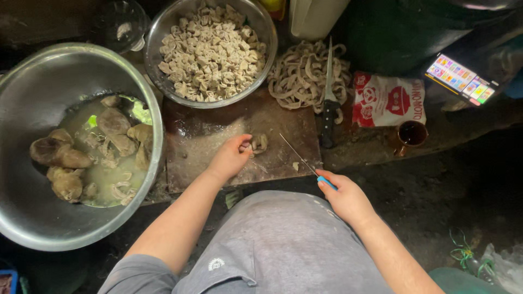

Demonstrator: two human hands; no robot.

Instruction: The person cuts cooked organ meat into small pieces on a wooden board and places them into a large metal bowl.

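On the cutting board (218,141) in front of my lap, my left hand (231,158) pinches a small cluster of pale meat pieces (259,143), steadying them for the blade. My right hand (347,197) is closed around the blue-handled knife (305,162), tip angled toward those pieces. Beyond the board, a steel bowl (265,24) holds cut pieces, with uncut strips (299,73) beside it, within reach.
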